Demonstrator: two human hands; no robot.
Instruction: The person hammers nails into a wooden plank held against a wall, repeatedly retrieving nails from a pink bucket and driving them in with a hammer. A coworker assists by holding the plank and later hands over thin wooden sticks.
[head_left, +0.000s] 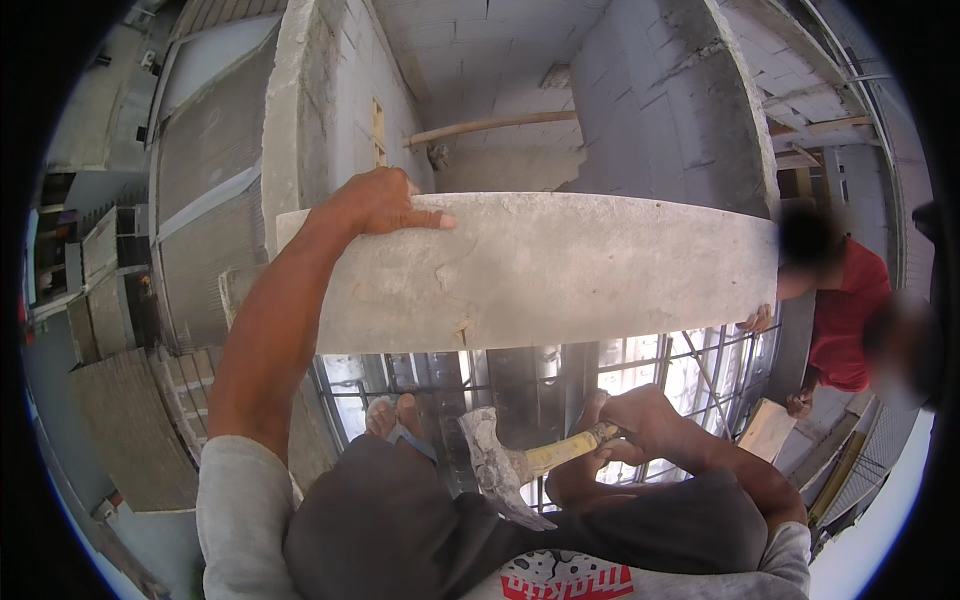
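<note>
A long, pale concrete panel (540, 270) stands on edge across the view in front of me. My left hand (397, 206) grips its upper edge near the left end, with the thumb lying on the face towards me. In my right hand (637, 424) is a claw hammer (495, 469) with a yellow handle. Its worn, cement-crusted head hangs over my lap, apart from the panel. A steel rebar grid (667, 364) shows beyond the panel's lower edge, with ribbed metal decking (517, 382) under it.
A person in a red shirt (847, 322) is at the right, one hand at the panel's right end and the other by a wooden board (766, 429). Block walls (637, 112) enclose a deep room beyond, crossed by a wooden pole (495, 126). Roofs (202, 195) lie at left.
</note>
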